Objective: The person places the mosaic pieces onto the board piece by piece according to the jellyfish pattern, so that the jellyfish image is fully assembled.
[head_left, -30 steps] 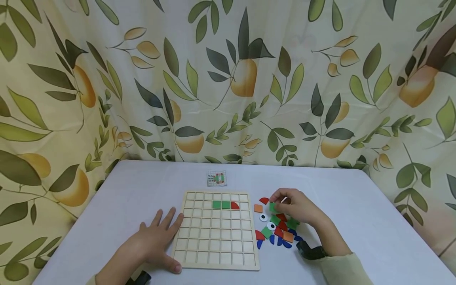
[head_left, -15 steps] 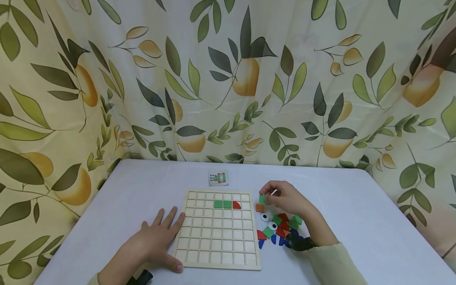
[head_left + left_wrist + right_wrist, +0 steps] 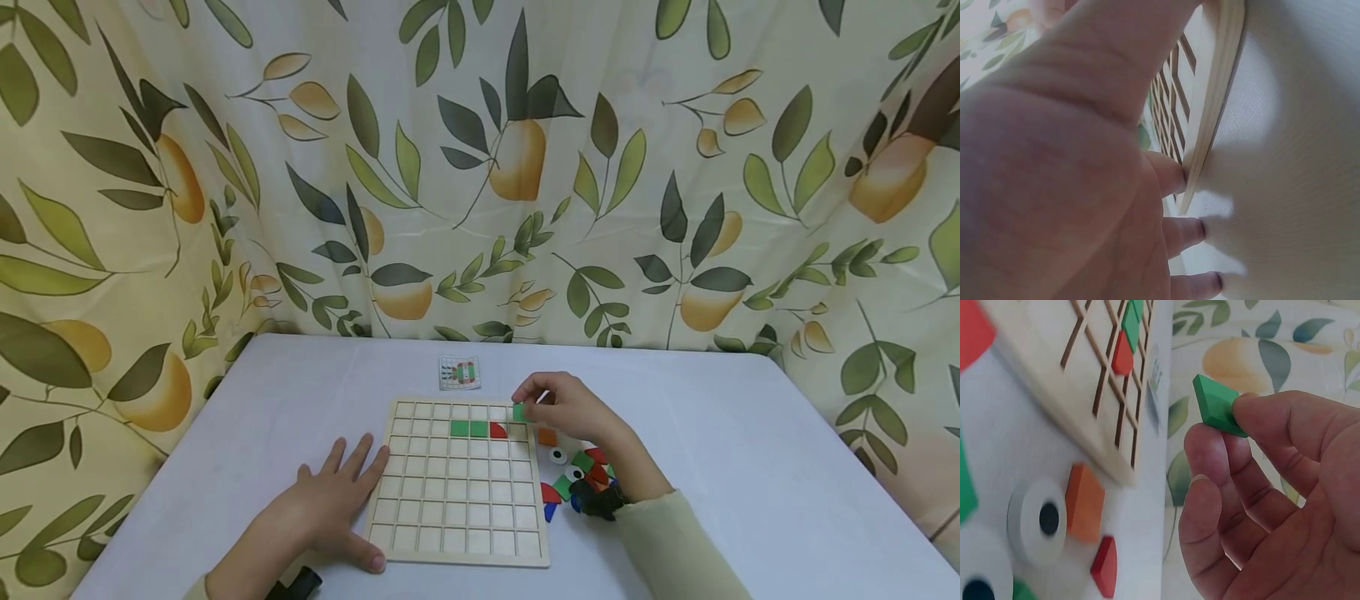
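Observation:
A green square tile (image 3: pixel 1213 406) is pinched between the thumb and fingers of my right hand (image 3: pixel 570 407), above the top right corner of a wooden grid board (image 3: pixel 427 492). In the board's second row lie two green squares (image 3: pixel 468 429) and a red quarter-circle piece (image 3: pixel 498 430). My left hand (image 3: pixel 322 504) is spread with straight fingers at the board's left edge. In the left wrist view, fingertips (image 3: pixel 1175 175) touch the board's side, while other fingers rest on the table.
Right of the board lies a loose pile with an orange square (image 3: pixel 547 437), white eye discs (image 3: pixel 557 456), and red, green and blue pieces. A small printed pattern card (image 3: pixel 459 373) lies behind the board. A leaf-print curtain (image 3: pixel 480 250) hangs at the table's far edge.
My right hand has carried the green tile leftward from the loose pieces to over the board's right corner. The left hand has stayed in place on the board's edge.

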Motion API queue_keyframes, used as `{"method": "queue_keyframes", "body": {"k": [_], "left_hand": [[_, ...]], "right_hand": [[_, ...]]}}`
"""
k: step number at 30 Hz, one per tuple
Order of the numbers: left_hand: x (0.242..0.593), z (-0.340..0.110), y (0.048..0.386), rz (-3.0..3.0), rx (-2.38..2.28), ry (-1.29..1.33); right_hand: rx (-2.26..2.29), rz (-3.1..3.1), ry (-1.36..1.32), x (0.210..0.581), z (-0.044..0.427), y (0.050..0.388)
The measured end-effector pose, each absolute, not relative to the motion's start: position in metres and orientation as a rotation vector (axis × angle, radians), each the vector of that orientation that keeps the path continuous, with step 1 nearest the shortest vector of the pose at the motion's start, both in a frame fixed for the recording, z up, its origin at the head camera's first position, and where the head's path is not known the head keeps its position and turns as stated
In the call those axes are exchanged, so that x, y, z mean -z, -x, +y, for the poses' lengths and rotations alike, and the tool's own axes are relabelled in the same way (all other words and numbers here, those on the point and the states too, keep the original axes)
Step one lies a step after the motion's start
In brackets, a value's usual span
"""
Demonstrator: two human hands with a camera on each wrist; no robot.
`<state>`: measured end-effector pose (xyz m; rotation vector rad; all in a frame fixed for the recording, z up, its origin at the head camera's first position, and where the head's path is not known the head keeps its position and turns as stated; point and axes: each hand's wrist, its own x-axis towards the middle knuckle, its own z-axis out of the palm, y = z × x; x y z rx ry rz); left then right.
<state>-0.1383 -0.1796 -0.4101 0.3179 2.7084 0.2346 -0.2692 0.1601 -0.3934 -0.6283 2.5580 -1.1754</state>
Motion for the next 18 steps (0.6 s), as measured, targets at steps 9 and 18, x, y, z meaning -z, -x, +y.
{"method": "queue_keyframes", "body": {"k": [9, 18], "left_hand": [[0.409, -0.180, 0.138, 2.705, -0.236, -0.320], [0.409, -0.180, 0.139, 2.709, -0.227, -0.328]], "right_hand": [[1.169, 2.527, 0.684, 0.396, 0.135, 0.272], [1.176, 2.482, 0.757, 0.398, 0.114, 0.272]]}}
